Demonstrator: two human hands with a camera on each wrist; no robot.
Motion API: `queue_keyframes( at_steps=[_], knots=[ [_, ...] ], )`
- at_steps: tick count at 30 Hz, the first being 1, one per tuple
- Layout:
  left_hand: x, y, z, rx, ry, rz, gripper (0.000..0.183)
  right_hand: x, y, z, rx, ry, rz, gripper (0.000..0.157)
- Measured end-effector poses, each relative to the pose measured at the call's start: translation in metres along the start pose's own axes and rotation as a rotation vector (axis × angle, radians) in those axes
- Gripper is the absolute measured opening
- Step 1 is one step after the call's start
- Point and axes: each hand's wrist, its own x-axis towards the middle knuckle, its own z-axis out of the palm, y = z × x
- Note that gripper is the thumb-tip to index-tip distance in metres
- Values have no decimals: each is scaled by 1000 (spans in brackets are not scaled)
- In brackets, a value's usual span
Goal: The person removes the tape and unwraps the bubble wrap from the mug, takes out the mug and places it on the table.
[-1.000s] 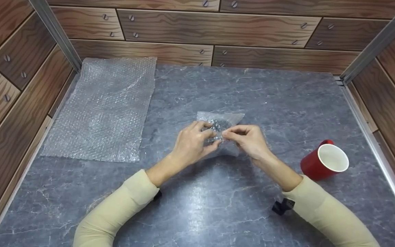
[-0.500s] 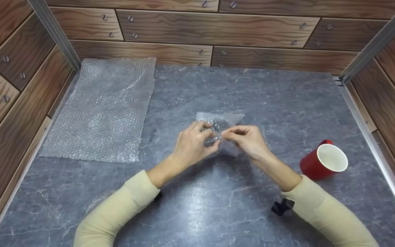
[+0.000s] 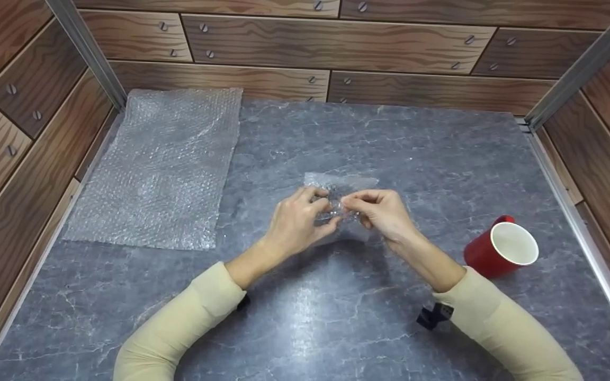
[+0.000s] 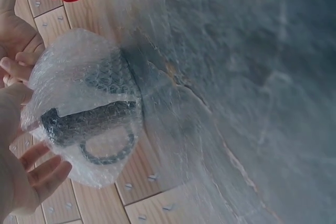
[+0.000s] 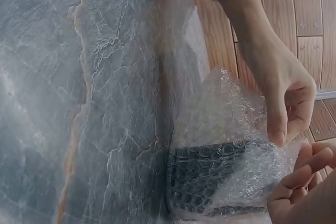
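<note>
In the middle of the table stands a dark mug point(image 4: 89, 121) with a ring handle, seen through the clear bubble wrap point(image 4: 79, 51) folded around it. My left hand point(image 3: 294, 219) grips the wrapped top from the left, its fingers bent over and its thumb on the near side. From the right, my right hand point(image 3: 387, 214) pinches the bubble wrap between thumb and fingertips, close to the left fingers. Loose corners of the wrap stick out behind and below the hands. In the head view the hands hide most of the mug.
A flat sheet of bubble wrap point(image 3: 162, 169) lies at the back left of the grey marbled table point(image 3: 305, 317). To the right stands a red mug point(image 3: 490, 254) with a white inside. Wood-patterned walls point(image 3: 337, 42) and metal rails point(image 3: 591, 254) border the table.
My right hand has shifted slightly up and its fingers have moved over the wrap, covering more of the dark mug. My left hand stays in place.
</note>
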Motion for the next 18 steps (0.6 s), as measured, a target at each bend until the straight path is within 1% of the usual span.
queue_keyframes(
  at_steps=[8,13,18],
  knots=[
    [-1,-4,-3,0,-11,10,25,2,0,-5,28,-1,34,5],
    [1,-5,-6,3,11,12,27,2,-1,-6,42,5,43,5],
    [5,-5,-8,11,34,14,24,2,-2,-7,51,8,42,6]
  ],
)
